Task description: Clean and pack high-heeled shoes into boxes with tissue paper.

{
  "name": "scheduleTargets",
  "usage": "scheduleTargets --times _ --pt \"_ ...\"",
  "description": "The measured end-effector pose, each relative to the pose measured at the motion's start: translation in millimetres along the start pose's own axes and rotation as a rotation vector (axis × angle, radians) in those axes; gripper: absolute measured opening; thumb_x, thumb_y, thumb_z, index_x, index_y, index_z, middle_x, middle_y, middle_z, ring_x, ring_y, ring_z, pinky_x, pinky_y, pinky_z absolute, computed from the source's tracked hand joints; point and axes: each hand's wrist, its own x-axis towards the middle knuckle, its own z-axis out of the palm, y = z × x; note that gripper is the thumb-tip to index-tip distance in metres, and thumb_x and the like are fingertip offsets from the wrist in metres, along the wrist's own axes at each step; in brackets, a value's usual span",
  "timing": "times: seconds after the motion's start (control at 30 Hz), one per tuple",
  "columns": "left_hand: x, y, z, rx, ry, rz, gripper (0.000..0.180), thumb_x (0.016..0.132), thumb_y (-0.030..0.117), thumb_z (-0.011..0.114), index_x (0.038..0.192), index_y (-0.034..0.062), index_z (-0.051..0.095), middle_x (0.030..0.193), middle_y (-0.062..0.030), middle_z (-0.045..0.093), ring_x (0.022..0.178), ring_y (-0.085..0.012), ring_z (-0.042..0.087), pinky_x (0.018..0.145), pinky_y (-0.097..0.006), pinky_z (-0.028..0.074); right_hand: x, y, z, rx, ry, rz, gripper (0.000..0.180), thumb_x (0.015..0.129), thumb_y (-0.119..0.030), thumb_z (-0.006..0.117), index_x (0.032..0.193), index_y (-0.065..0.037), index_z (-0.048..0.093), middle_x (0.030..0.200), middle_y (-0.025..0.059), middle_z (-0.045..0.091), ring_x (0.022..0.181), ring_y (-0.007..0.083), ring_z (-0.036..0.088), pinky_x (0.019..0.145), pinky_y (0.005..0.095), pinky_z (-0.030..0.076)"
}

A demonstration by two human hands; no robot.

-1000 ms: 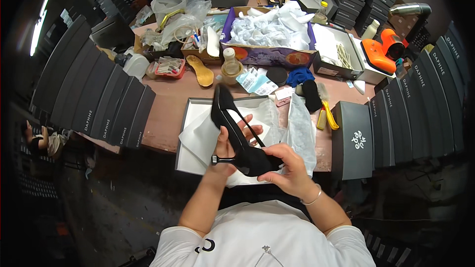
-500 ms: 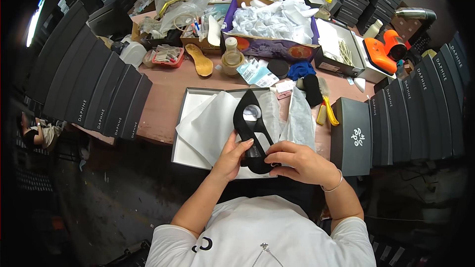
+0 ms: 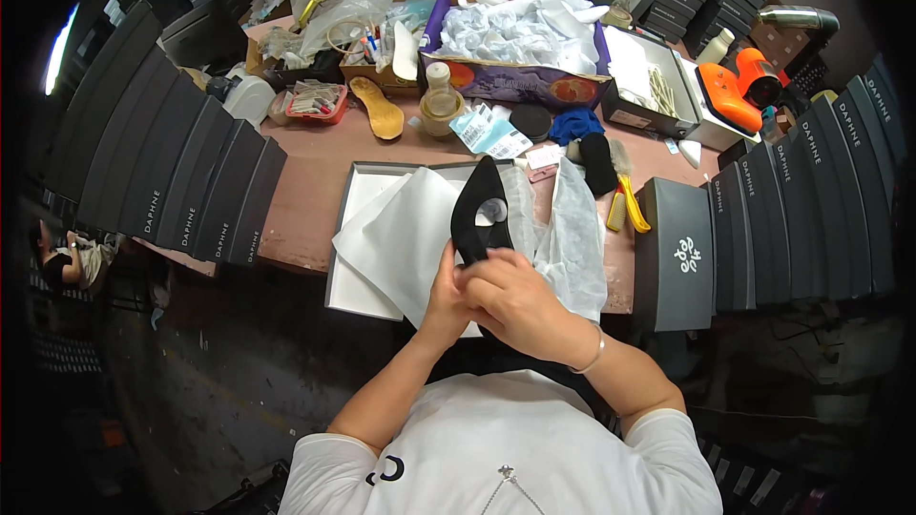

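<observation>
A black pointed-toe shoe [image 3: 474, 205] is held up over the open shoebox, its toe pointing away from me and white stuffing showing in its opening. My left hand [image 3: 444, 300] grips it from the left side, near the middle. Across its rear part lies my right hand [image 3: 515, 300], with fingers bent and bunched against the shoe beside my left thumb. Those fingertips are slightly blurred, and the heel end is hidden beneath the hand. Under the shoe is the open shoebox [image 3: 358, 298] with white tissue paper [image 3: 396, 238] spread inside it.
Dark shoeboxes stand in rows at left [image 3: 181, 172] and right [image 3: 763, 219]. A grey box [image 3: 674, 253] is by the right row. Behind are a purple carton [image 3: 520, 84] of crumpled paper, a glue jar [image 3: 439, 110], a tan insole [image 3: 378, 110] and a yellow-handled brush [image 3: 632, 200].
My right hand has moved left and away from me, from the shoe's heel end onto its middle, now covering the rear part. The shoe is turned slightly more upright in the picture.
</observation>
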Motion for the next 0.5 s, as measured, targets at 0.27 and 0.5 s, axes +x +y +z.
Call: scheduleTargets --times 0.27,0.5 --pt "-11.2 -0.4 -21.2 -0.309 0.137 -0.01 0.061 0.085 0.01 0.052 0.141 0.0056 0.029 0.104 -0.0137 0.059 0.081 -0.0196 0.066 0.069 -0.031 0.059 -49.6 14.6 -65.4 0.459 -0.132 0.797 0.02 0.098 -0.014 0.051 0.098 0.002 0.063 0.094 0.0103 0.069 0.082 0.0149 0.066 0.072 0.0268 0.053" --pt "-12.4 15.4 -18.5 -0.068 0.116 0.142 0.072 0.083 0.009 0.057 0.145 0.002 0.021 0.113 -0.0104 0.053 0.095 -0.013 0.057 0.082 -0.027 0.05 -57.8 -4.5 50.9 1.935 0.351 1.04 0.038 0.102 -0.032 0.048 0.118 0.002 0.058 0.1 0.0067 0.066 0.083 0.013 0.063 0.071 0.0256 0.053"
